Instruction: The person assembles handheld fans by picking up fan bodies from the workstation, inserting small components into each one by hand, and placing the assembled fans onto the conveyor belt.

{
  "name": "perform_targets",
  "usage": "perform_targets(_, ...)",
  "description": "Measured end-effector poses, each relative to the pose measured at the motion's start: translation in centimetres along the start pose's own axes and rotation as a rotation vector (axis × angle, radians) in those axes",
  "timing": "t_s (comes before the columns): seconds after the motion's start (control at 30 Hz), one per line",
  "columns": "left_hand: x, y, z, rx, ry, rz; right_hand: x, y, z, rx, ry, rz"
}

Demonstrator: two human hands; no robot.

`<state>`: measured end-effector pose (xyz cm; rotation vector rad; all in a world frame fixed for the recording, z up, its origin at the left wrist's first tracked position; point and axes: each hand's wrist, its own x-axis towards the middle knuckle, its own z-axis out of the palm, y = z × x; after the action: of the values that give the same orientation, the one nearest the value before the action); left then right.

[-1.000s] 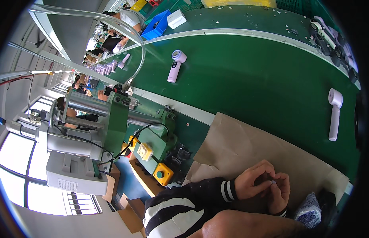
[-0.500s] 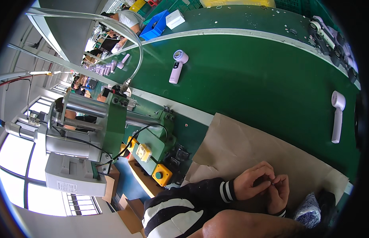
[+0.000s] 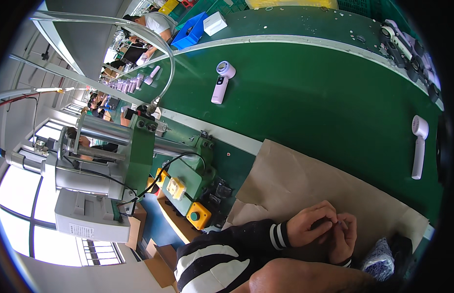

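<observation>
My left hand [image 3: 311,225] and my right hand [image 3: 343,238] meet over a sheet of brown paper [image 3: 290,178], in the lower right. The fingers of both are bent and drawn together, the tips touching or almost touching. Whatever may be pinched between them is too small or too hidden to make out. Beside my right hand lies a clear plastic bag [image 3: 380,261] of small dark bluish pieces. Beyond the paper, a pale lilac handheld fan [image 3: 220,88] rests on the green conveyor belt [image 3: 305,97]. Another such fan [image 3: 419,149] lies at the far right.
On my left stands a green-and-metal press [image 3: 144,139] with a yellow button box [image 3: 198,215]. A blue bin [image 3: 190,31] and a white box [image 3: 215,23] sit across the belt. Dark and lilac parts [image 3: 412,58] are heaped at the far right. Co-workers sit farther up the line.
Both fans on the belt have shifted slightly to the right. My hands stay together in almost the same place, with only small finger movement.
</observation>
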<state>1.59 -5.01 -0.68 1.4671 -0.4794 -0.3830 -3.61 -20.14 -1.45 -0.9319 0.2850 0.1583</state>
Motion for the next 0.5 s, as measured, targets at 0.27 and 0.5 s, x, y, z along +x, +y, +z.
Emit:
perform_targets(0.27,-0.1,0.5,-0.2,-0.024,-0.019,-0.033,0.1,0.7,-0.6,0.010,-0.005,-0.045)
perform_targets(0.5,-0.2,0.8,-0.1,-0.082,-0.026,-0.119,0.0,1.1,-0.9,-0.010,0.000,-0.037)
